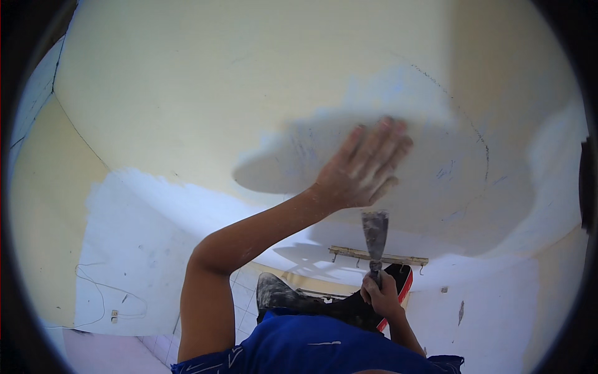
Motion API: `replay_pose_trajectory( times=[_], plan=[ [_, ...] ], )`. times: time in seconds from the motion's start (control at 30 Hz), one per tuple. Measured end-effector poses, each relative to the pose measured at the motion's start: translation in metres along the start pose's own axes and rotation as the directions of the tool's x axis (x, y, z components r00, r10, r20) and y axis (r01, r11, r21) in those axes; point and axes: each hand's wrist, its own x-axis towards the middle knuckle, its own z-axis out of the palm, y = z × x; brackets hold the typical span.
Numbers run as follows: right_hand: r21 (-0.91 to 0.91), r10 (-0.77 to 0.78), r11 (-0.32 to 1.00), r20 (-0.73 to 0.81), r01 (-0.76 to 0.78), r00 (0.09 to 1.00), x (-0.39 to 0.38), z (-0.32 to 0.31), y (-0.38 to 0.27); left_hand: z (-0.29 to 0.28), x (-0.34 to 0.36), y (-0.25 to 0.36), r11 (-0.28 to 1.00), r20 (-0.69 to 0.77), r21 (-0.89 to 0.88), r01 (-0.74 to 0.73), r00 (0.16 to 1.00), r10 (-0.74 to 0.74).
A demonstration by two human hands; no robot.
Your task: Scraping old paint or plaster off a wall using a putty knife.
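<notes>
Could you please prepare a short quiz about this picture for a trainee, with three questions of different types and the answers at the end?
1. Which hand grips the scraper?
2. True or false: the left hand is raised with its fingers extended and holds no tool.
3. What colour is the shirt? (a) red (b) blue (c) green

Key:
1. The right hand.
2. True.
3. (b) blue.
</notes>
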Motion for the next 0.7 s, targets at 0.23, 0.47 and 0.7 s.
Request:
replay_pose_trajectory(
  times=[0.23,0.47,0.7],
  plan=[
    [-0.028,-0.075,0.997,-0.058,0.073,0.996,-0.019,-0.002,0.006,-0.008,-0.007,-0.018,0.973,0.023,0.075,-0.216,0.976,0.215],
    [-0.043,-0.162,0.987,-0.268,0.156,0.95,-0.028,-0.016,0.025,-0.024,-0.038,-0.063,0.984,-0.067,0.043,0.173,0.983,-0.17],
    [-0.031,-0.366,0.929,-0.239,0.369,0.9,-0.007,-0.009,0.017,-0.01,-0.222,-0.004,0.798,0.437,0.065,0.599,0.702,-0.562]
  ],
)
